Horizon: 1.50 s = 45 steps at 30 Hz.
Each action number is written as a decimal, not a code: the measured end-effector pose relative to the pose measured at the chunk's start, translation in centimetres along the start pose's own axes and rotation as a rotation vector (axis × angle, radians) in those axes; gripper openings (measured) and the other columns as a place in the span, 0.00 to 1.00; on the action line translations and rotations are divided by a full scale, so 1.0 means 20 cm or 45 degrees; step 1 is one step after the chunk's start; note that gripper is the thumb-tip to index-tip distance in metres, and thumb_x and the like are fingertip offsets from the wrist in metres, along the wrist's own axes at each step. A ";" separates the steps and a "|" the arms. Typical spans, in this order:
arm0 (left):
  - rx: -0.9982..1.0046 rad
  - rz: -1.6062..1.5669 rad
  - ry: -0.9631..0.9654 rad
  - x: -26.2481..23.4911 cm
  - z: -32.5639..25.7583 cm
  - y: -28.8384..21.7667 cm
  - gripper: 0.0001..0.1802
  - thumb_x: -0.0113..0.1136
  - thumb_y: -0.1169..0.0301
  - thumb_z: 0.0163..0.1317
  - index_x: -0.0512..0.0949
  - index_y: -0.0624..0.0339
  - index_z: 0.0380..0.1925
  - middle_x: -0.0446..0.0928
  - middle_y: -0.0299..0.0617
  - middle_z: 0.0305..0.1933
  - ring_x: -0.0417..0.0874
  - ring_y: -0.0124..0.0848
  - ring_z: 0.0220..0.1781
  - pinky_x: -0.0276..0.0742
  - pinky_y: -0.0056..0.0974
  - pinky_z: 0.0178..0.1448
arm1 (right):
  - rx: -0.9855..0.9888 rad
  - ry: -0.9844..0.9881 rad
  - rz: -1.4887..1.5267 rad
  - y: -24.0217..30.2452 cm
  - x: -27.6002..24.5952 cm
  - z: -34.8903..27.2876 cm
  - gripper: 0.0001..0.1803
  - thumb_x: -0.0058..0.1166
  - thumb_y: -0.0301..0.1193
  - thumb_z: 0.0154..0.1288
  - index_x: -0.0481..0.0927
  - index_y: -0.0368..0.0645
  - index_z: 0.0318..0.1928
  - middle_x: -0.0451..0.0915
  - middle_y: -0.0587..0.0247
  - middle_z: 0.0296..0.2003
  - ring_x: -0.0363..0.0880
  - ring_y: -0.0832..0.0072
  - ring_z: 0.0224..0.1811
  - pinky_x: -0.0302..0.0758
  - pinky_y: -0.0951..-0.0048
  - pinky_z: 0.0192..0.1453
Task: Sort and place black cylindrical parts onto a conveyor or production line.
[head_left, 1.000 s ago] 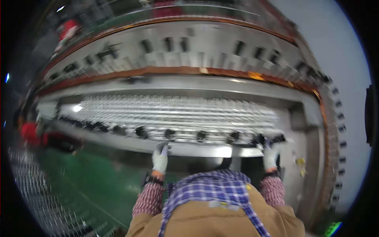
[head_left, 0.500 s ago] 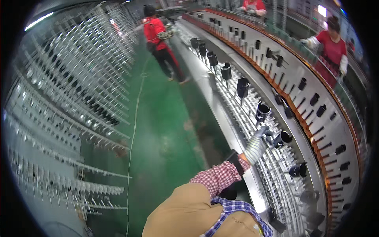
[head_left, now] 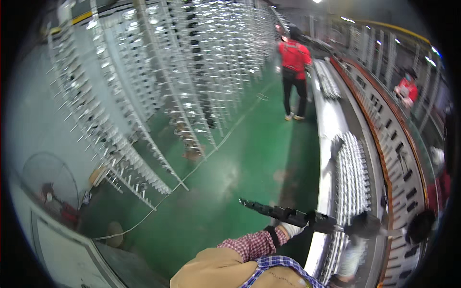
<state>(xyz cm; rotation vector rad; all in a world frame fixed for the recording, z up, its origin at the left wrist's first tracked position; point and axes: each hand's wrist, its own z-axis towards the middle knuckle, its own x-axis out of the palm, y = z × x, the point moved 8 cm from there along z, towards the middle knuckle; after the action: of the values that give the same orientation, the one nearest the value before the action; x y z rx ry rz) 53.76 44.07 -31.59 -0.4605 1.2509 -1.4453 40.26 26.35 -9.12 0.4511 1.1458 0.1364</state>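
A long bar carrying several black cylindrical cups (head_left: 319, 222) is lifted across in front of me, from above the green floor on the left to the machine on the right. My left hand (head_left: 292, 229), in a white glove with a black band at the wrist, is closed on the bar; the cups partly cover its fingers. Farther right, my gloved right hand (head_left: 353, 259) is up against the bar from below and looks closed round it, though motion blurs it. Under the bar lies a stack of metal racks with short pegs (head_left: 353, 177).
Rows of hanging peg racks (head_left: 211, 62) fill the left side. A person in a red top (head_left: 295, 57) stands ahead in the aisle; another person (head_left: 407, 90) is beyond the machine. The orange-edged conveyor (head_left: 384, 115) runs along the right. A cable (head_left: 197, 165) crosses the green floor.
The bar of black cups has risen off the racks and swung crosswise. My left hand has moved down and left, and my right hand now shows. My view has turned left.
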 end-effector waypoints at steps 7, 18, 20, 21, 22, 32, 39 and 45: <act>-1.331 -3.094 -1.232 -0.44 -0.28 0.32 0.07 0.42 0.72 0.60 0.70 0.62 0.28 0.72 0.41 0.21 0.75 0.33 0.21 0.76 0.37 0.26 | 0.046 0.874 1.862 0.88 1.09 0.47 0.15 0.43 0.40 0.62 0.70 0.39 0.32 0.72 0.66 0.23 0.68 0.80 0.23 0.65 0.80 0.27; -0.534 -1.284 -0.789 -1.90 -0.96 0.63 0.19 0.41 0.57 0.60 0.66 0.55 0.44 0.70 0.41 0.45 0.68 0.33 0.39 0.66 0.36 0.42 | -0.649 1.191 1.931 3.28 1.43 0.61 0.13 0.47 0.33 0.61 0.68 0.39 0.43 0.69 0.75 0.27 0.62 0.89 0.25 0.63 0.86 0.27; -0.467 -1.413 -0.988 -2.05 -1.11 0.71 0.15 0.45 0.57 0.60 0.70 0.56 0.37 0.70 0.34 0.24 0.67 0.22 0.20 0.63 0.26 0.22 | -0.689 1.086 1.764 3.60 1.33 0.69 0.17 0.46 0.42 0.60 0.72 0.39 0.33 0.68 0.73 0.20 0.63 0.85 0.22 0.63 0.78 0.23; -0.493 -1.375 -1.107 -2.08 -1.18 0.73 0.15 0.45 0.57 0.60 0.70 0.56 0.37 0.70 0.34 0.24 0.67 0.22 0.20 0.63 0.26 0.22 | -0.853 1.031 1.463 3.76 1.32 0.76 0.19 0.46 0.44 0.59 0.74 0.39 0.37 0.69 0.69 0.18 0.64 0.82 0.20 0.65 0.77 0.25; -0.529 -1.316 -1.209 -2.13 -1.24 0.76 0.15 0.45 0.57 0.60 0.70 0.56 0.37 0.70 0.34 0.24 0.67 0.23 0.21 0.63 0.26 0.22 | -0.920 0.997 1.461 3.92 1.14 0.77 0.20 0.47 0.44 0.58 0.75 0.40 0.39 0.70 0.66 0.17 0.67 0.78 0.19 0.67 0.75 0.26; -0.657 -1.081 -1.538 -2.35 -1.35 0.88 0.15 0.45 0.58 0.60 0.70 0.57 0.38 0.71 0.36 0.28 0.69 0.23 0.23 0.65 0.26 0.24 | -0.779 1.032 1.550 4.90 0.53 1.21 0.21 0.49 0.40 0.52 0.74 0.33 0.36 0.77 0.46 0.27 0.77 0.59 0.29 0.73 0.67 0.36; -0.702 -1.024 -1.552 -2.35 -1.25 0.96 0.14 0.45 0.59 0.61 0.70 0.57 0.39 0.72 0.38 0.30 0.70 0.24 0.25 0.66 0.26 0.25 | -1.031 0.527 1.501 4.76 0.66 1.05 0.23 0.36 0.46 0.59 0.70 0.39 0.42 0.74 0.44 0.37 0.73 0.52 0.41 0.68 0.61 0.47; -0.781 -0.948 -1.424 -2.29 -1.01 1.09 0.14 0.45 0.60 0.61 0.70 0.57 0.40 0.72 0.39 0.33 0.71 0.24 0.26 0.67 0.25 0.26 | -0.970 0.344 1.375 4.66 0.79 1.18 0.25 0.40 0.52 0.57 0.73 0.43 0.38 0.77 0.49 0.28 0.75 0.54 0.33 0.70 0.59 0.38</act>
<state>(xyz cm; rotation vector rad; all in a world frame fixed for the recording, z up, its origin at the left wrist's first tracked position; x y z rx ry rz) 61.58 97.07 -41.78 -1.9839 0.5360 -0.9868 79.65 109.13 23.82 0.3196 0.9068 1.5524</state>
